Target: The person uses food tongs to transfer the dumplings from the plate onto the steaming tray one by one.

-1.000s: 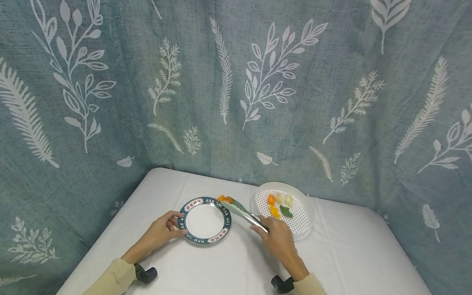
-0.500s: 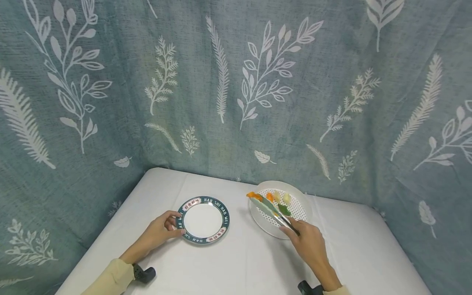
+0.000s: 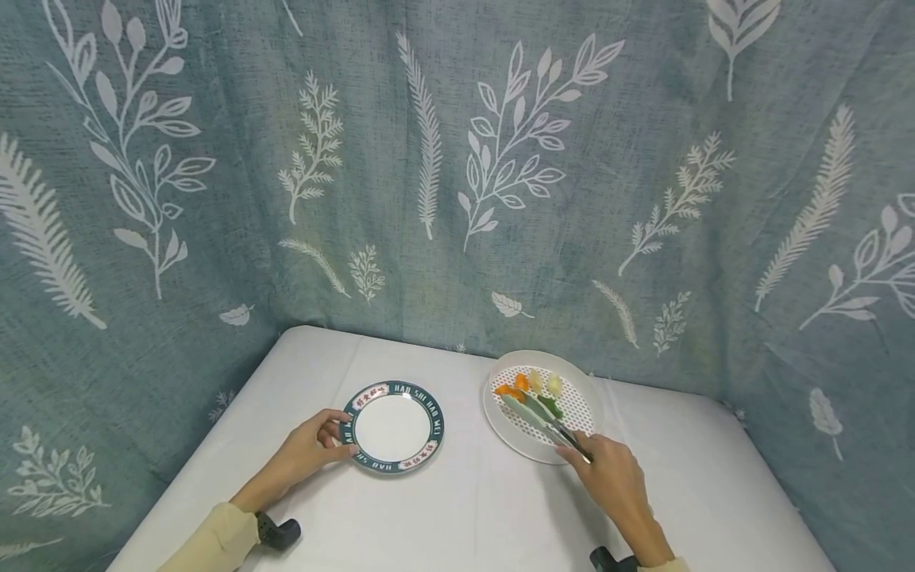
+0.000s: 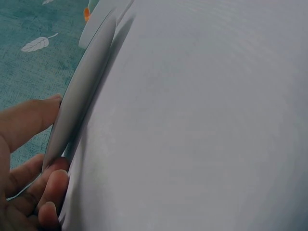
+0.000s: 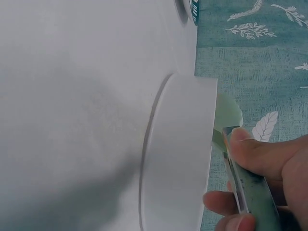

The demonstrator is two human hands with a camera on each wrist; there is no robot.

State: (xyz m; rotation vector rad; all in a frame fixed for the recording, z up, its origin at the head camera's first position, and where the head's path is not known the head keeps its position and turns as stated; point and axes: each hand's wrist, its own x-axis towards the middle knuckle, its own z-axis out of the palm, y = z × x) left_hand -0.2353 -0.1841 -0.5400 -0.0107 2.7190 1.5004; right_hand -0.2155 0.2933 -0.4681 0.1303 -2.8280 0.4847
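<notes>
My left hand (image 3: 307,446) pinches the left rim of a white plate (image 3: 391,429) with a dark green lettered border; the left wrist view shows the plate's side (image 4: 82,91) between thumb and fingers, slightly raised from the cloth. My right hand (image 3: 611,473) grips metal tongs (image 3: 530,415) with pale green tips, slanting over a round white strainer basket (image 3: 518,449). An orange piece of food (image 3: 507,392) is at the tips; whether it is clamped I cannot tell. Another orange piece (image 3: 522,381), pale pieces (image 3: 554,386) and a green piece (image 3: 551,407) lie in the basket.
A white cloth covers the table (image 3: 443,516). The basket stands near the back edge, right of the plate, with a gap of cloth between. Behind hangs a blue-green leaf-patterned curtain (image 3: 400,199). In the right wrist view the basket's tall wall (image 5: 178,159) hides its contents.
My right hand has carried the tongs and the orange piece right, from the plate's edge to over the basket, then slightly lower. The left hand keeps its grip on the plate.
</notes>
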